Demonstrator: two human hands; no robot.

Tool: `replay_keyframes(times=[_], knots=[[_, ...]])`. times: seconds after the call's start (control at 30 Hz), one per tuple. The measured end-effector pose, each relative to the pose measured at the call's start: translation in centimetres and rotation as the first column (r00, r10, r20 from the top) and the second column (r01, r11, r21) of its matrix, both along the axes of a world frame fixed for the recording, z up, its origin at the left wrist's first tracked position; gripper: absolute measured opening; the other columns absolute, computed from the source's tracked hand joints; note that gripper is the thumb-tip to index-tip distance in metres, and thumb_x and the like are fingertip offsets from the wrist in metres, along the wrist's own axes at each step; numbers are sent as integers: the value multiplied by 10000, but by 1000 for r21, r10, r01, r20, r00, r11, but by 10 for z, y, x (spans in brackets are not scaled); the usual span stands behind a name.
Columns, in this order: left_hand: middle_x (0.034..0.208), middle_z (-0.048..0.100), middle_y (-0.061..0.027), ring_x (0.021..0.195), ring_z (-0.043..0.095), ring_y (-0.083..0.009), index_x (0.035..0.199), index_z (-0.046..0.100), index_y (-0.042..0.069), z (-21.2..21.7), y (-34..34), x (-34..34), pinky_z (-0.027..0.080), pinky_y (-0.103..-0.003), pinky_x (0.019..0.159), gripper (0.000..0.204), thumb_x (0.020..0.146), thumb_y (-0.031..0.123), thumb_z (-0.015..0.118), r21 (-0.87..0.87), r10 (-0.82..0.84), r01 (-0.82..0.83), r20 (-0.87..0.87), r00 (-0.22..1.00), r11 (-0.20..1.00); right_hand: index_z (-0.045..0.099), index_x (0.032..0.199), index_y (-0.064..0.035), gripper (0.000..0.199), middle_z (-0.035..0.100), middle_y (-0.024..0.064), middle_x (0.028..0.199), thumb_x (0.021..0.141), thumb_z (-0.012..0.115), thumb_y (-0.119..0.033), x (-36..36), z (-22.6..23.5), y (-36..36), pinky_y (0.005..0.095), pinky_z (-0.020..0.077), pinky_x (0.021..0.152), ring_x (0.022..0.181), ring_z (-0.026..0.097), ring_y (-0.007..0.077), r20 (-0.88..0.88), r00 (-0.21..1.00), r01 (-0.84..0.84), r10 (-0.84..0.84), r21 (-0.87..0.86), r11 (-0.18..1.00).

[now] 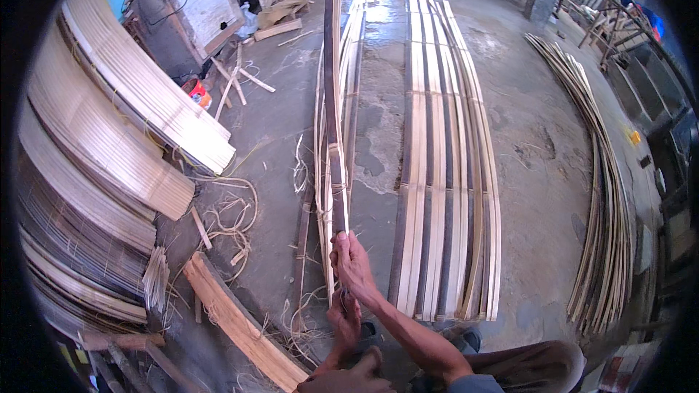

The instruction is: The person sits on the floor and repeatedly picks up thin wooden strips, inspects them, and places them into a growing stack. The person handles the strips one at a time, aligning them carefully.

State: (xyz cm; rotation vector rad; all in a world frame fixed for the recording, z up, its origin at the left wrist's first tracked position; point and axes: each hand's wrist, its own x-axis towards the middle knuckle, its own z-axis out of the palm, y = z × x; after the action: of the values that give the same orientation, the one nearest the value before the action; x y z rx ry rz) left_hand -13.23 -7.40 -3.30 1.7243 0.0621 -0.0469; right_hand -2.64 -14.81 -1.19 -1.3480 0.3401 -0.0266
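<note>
Hands first, nearest to us: our left hand [346, 322] sits low at the near edge, fingers curled tight around the near end of a long bamboo strip [333, 102]. Just above it our right hand [352, 262] is wrapped closed around the same strip, its forearm running in from the lower right. We hold the strip on edge, raised off the ground; it runs from our hands straight away toward the far end of the floor, dark on its face.

Beneath and beside it lies a thin bundle of strips [320, 175] on the concrete floor [539, 138]. Just right of that we see a wide flat row of slats [445, 175], pale and dark alternating, laid side by side and reaching far back. Further right, well apart, a curved pile of strips [601, 211] follows the edge of the floor.

On the near left a pale plank [240, 324] lies among loose shavings [233, 218]. Behind it, stacked woven bamboo mats [109, 138] fill the left side. Far left stands a wooden cabinet [193, 7] with offcuts about it.
</note>
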Motion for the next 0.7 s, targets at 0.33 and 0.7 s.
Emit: replay_keyframes(times=[0.33, 0.7], knots=[[640, 514, -3, 547, 500, -119, 1053, 595, 30, -12, 4, 9, 433, -317, 528, 437, 1011, 451, 485, 189, -63, 121, -287, 956, 975, 477, 971, -83, 361, 431, -17, 652, 1064, 339, -403, 9, -49, -15, 235, 355, 433, 503, 401, 70, -78, 990, 128, -117, 159, 979], [1056, 642, -90, 889, 657, -169, 1190, 593, 23, -51, 88, -12, 541, -333, 787, 354, 1025, 318, 487, -416, -47, -204, -518, 854, 886, 491, 976, -92, 366, 456, -3, 643, 1055, 341, -416, 31, -102, -26, 266, 410, 462, 510, 454, 113, -135, 991, 44, 7, 365, 930]])
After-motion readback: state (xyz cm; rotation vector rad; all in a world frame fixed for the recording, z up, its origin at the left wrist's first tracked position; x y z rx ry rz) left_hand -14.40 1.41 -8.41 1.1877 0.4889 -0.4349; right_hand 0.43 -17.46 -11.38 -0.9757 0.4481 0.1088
